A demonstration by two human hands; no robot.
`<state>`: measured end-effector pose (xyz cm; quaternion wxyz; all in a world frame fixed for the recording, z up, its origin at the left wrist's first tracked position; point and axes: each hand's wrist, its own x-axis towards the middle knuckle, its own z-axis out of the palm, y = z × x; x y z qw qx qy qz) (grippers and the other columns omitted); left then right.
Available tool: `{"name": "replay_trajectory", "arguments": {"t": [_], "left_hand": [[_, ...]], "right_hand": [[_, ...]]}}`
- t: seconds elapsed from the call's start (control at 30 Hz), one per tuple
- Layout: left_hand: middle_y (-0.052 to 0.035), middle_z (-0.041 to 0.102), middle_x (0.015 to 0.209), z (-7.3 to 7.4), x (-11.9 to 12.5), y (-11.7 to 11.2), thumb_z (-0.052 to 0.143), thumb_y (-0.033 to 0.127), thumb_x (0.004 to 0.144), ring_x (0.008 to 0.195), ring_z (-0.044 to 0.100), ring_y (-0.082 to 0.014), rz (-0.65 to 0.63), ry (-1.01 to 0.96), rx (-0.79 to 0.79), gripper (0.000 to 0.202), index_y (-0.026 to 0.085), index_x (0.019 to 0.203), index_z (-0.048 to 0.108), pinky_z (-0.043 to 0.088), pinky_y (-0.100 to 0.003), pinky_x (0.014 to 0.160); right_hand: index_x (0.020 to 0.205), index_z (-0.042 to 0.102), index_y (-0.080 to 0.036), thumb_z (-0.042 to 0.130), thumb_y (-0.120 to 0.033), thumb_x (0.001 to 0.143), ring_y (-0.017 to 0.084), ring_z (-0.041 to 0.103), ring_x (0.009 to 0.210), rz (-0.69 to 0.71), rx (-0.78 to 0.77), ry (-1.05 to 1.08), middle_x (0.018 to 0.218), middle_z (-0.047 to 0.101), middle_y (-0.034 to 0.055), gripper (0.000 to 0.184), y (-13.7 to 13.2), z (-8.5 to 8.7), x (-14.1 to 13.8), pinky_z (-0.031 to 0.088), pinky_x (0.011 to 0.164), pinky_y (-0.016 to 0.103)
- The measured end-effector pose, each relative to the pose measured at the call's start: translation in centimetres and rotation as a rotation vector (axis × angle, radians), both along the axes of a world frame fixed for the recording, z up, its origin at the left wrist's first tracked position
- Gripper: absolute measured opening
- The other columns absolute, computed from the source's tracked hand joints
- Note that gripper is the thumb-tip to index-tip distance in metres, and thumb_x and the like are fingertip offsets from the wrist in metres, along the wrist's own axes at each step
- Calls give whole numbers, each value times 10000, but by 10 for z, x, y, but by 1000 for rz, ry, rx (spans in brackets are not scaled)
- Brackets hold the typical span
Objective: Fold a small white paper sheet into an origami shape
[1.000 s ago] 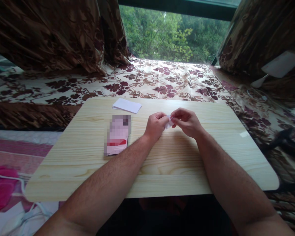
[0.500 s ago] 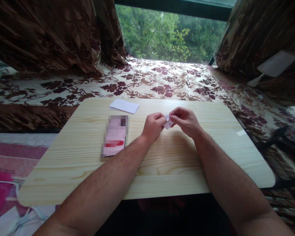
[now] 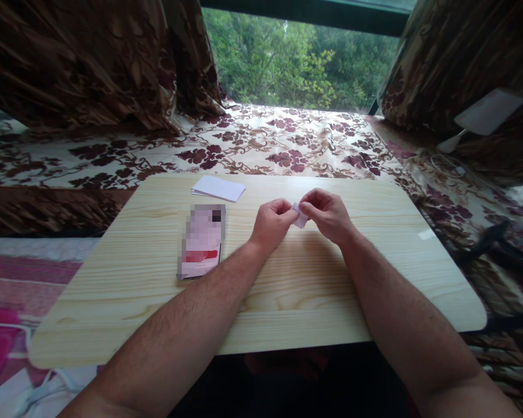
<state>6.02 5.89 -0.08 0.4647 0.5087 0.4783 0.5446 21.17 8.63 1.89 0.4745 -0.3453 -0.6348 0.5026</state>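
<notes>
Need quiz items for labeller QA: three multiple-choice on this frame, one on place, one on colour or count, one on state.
1. Where does the stack of white paper sheets lie?
A. at the table's far edge, beyond the phone
B. at the table's near edge
C. on the floor

2. What colour is the small folded paper between the hands?
A. red
B. white
C. green

3. How is the small folded paper held?
A. flat on the table, untouched
B. by the left hand alone
C. pinched by both hands above the table

Answers:
1 A: the sheets lie on the wooden table just past the phone, toward the window.
2 B: it shows white against the fingers.
3 C: the left hand and right hand both grip it by the fingertips.
</notes>
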Motion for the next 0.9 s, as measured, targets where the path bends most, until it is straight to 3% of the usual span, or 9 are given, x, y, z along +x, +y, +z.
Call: {"name": "replay_trajectory", "arguments": {"t": [0.43,0.73,0.9], "left_hand": [[57,468,516,1,1,-2,655,223,728,490,357,-76,6,36,58,167,174,607,551,278,-230,483],[57,484,505,4,2,-3,664,233,720,474,359,-73,8,18,47,135,169,626,590,286,-225,476],[45,500,497,2,2,-3,675,312,751,468,406,-85,32,7,25,186,171,646,616,303,-228,469]], "right_hand": [[741,621,-166,740,-299,761,100,525,577,-107,77,-57,652,617,-18,179,0,-3,-3,423,534,240],[745,660,-170,763,-306,717,115,562,594,-142,48,-47,672,656,-6,172,0,-1,-3,446,545,248],[763,690,-170,755,-298,725,122,580,609,-138,74,-49,688,678,0,149,1,-4,-3,469,574,259]]}}
